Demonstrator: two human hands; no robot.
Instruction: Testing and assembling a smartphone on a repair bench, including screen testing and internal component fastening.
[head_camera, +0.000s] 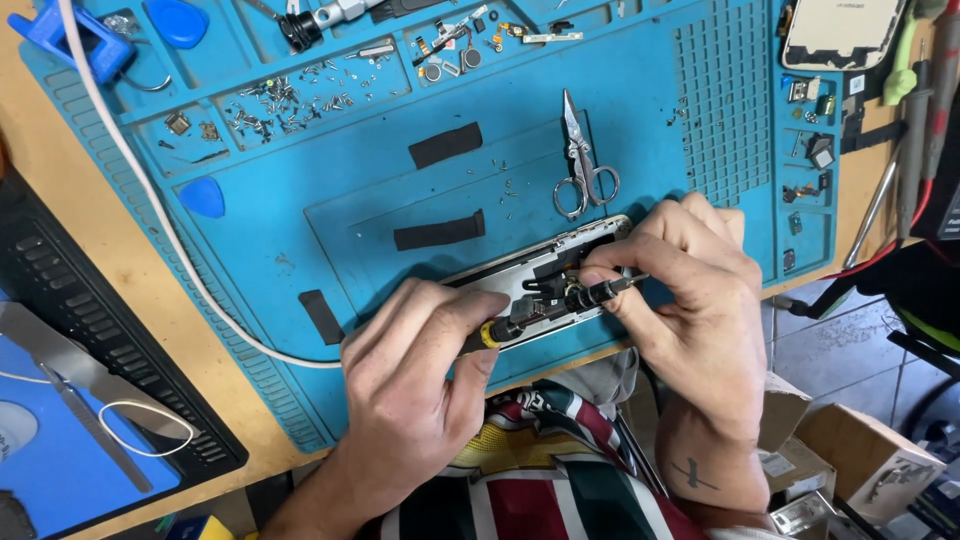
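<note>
While left hand (420, 370) fingers pinch screwdriver (545, 310); right hand (690, 290) fingers pinch its tip over phone (530, 275)

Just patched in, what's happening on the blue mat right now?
A person is working on an opened phone lying near the front edge of the blue repair mat. The left hand grips a small screwdriver by its yellow-banded handle, and the right hand pinches its shaft near the tip, over the phone's inside. Small scissors lie just beyond the phone, and loose screws sit in a mat tray.
</note>
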